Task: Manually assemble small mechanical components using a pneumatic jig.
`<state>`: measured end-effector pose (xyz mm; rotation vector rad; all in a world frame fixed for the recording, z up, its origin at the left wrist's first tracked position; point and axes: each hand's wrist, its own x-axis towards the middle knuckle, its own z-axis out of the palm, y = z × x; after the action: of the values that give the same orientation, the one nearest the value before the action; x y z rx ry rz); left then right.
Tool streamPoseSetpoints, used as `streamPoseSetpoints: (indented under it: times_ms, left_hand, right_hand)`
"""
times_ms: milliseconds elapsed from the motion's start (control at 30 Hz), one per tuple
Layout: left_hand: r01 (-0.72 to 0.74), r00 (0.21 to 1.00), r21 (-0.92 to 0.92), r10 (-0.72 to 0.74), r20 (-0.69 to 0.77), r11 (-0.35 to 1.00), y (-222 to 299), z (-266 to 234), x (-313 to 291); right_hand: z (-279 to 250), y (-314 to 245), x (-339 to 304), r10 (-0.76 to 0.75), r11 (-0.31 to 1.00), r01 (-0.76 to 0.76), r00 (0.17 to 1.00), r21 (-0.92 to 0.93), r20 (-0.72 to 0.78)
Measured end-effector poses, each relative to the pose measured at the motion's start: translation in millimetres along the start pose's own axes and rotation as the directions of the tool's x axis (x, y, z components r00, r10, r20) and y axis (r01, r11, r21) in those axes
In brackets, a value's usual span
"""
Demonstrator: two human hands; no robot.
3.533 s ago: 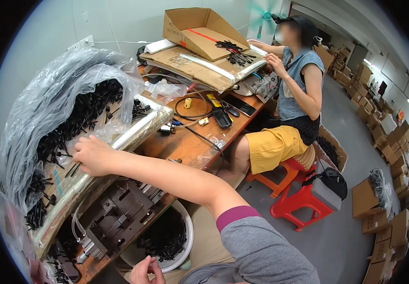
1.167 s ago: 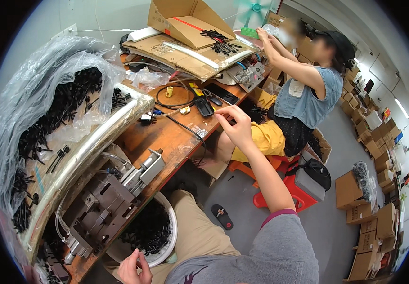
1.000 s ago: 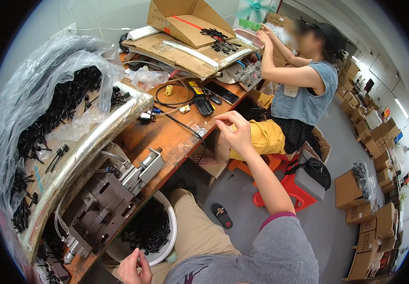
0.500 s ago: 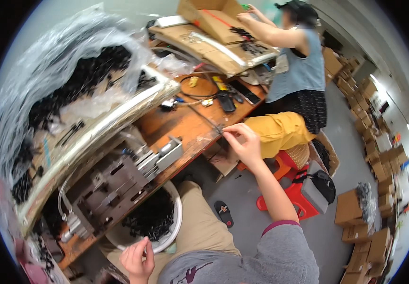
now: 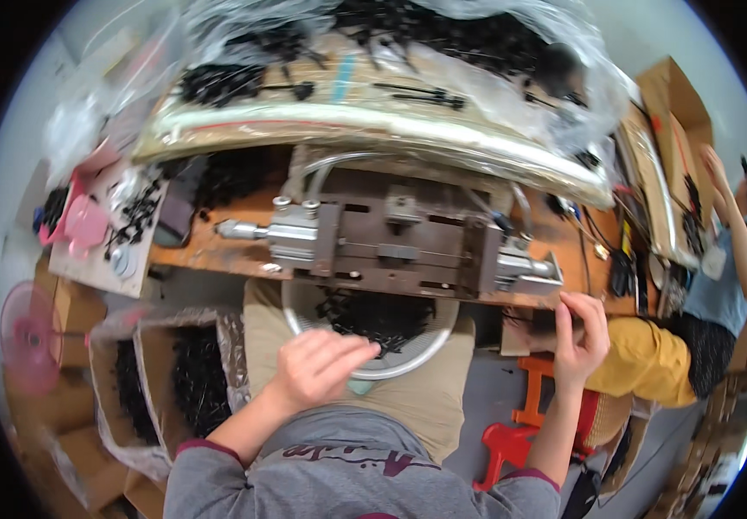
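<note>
Jig (image 5: 360,235): on tabletop (image 5: 196,256), long axis left-right, parallel to front edge. Basket (image 5: 421,362) below, black parts (image 5: 382,313) inside. Left hand (image 5: 317,368) over rim, fingers bunched; right hand (image 5: 583,337) near jig's right end, fingers narrow. Can't tell if either holds anything.

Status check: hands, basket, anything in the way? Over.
Left hand at near side of basket, right hand by bench; both grips unclear. Black parts inside basket. Left hand partly hides basket rim.
</note>
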<state>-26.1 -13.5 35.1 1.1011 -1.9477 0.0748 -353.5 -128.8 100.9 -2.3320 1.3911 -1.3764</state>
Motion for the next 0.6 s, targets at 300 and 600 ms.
streamPoseSetpoints:
  times_ms: [300,600]
  left_hand:
    - [0.638,0.642,0.152,-0.413,-0.646,0.755,-84.7,-64.1,-25.8]
    - [0.662,0.637,0.213,-0.389,-0.666,0.719,-115.0,-77.8,-27.7]
  right_hand:
    - [15.5,-6.7,-3.7,-0.005,0.996,0.005,1.0,0.093,0.005]
    - [17.0,-11.5,10.3,0.064,0.988,-0.06,0.998,0.145,-0.029]
